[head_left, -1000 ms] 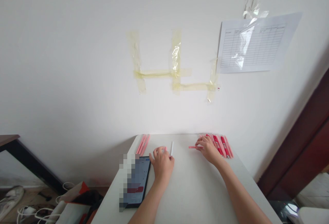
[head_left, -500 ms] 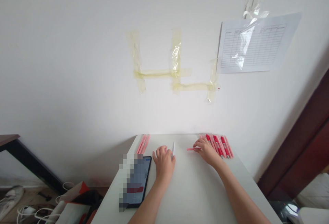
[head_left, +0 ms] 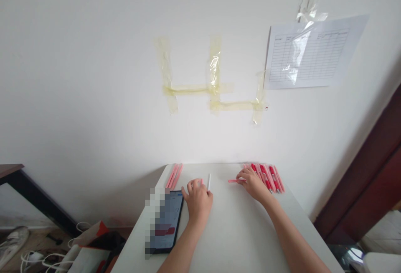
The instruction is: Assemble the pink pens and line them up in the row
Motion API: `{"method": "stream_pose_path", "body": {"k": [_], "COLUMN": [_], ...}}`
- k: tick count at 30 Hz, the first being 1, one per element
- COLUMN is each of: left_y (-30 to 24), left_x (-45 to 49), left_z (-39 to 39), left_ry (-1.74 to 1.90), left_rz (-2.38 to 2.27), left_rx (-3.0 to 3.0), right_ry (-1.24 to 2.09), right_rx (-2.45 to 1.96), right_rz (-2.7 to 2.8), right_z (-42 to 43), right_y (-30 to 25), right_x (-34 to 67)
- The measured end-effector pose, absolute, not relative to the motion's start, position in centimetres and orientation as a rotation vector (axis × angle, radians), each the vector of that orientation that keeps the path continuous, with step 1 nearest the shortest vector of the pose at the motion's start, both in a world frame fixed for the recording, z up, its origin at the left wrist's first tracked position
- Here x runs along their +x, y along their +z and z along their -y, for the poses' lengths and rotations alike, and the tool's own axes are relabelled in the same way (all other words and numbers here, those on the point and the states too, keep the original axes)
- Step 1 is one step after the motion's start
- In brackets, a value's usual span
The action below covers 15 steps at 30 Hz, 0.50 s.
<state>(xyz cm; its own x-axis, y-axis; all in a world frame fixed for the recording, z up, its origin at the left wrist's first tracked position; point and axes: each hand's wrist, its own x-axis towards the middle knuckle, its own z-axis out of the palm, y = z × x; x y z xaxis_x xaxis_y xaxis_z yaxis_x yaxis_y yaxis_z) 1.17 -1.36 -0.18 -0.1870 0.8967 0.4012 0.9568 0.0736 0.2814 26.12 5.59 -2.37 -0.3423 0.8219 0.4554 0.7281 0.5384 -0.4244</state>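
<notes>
A slim pink piece point(head_left: 232, 181) sits near the desk's far edge, right of its middle, pinched in the fingertips of the right hand point(head_left: 252, 183), one end pointing toward the left edge. Across from it, a white stick point(head_left: 209, 181) points at the far edge, its near end apparently pinched between thumb and forefinger of the left hand point(head_left: 199, 202). Another pink bit point(head_left: 201, 181) shows at that hand's curled fingers; its hold is hidden.

The step in hand looks like handling loose pen parts; the next move would call for steady fingertips and careful lining-up of ends.

Pink and red pens point(head_left: 272, 179) lie by the desk's far right corner, three pink pens point(head_left: 177, 177) by the far left corner, and a phone point(head_left: 171, 218) along the left edge of the desk point(head_left: 232, 231).
</notes>
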Motion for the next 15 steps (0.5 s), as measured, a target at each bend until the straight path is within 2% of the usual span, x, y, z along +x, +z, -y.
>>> {"method": "stream_pose_path", "body": {"k": [15], "left_y": [0.02], "left_x": [0.98], "left_z": [1.27], "left_ry": [-0.729], "left_rz": [2.252], "left_rx": [-1.914], "right_ry": [0.199], "right_rx": [-1.237], "right_rz": [2.140], "right_z": [-5.38], "right_y": [-1.95], "right_x": [26.13]}}
